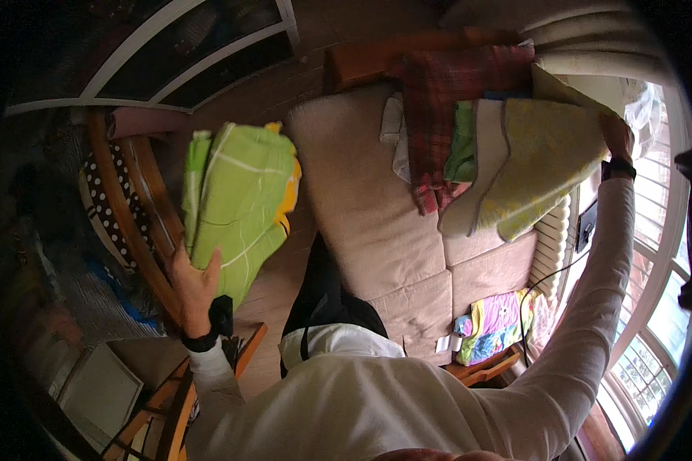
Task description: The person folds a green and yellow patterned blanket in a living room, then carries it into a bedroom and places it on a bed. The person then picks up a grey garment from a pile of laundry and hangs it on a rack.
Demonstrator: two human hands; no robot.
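Observation:
On the left, my left hand [196,285] holds a folded green checked cloth [245,190] with a yellow-orange edge, clear of the beige cushioned seat. My right hand [617,138], reaching far to the right near the window, grips the corner of a yellow-green patterned cloth [545,150] and lifts it. The rest of that cloth hangs over the seat, its pale underside partly showing. Beside it lie a red plaid cloth [435,109] and a green cloth [463,141], both partly covered. The fingers of my right hand are partly hidden by the cloth.
The beige cushioned seat [375,213] stands before me. A colourful printed cloth [493,325] lies at its near right corner, by a black cable [522,317]. A white radiator [551,248] and window [640,248] line the right. Wooden furniture [144,201] with a polka-dot cloth [105,210] stands left.

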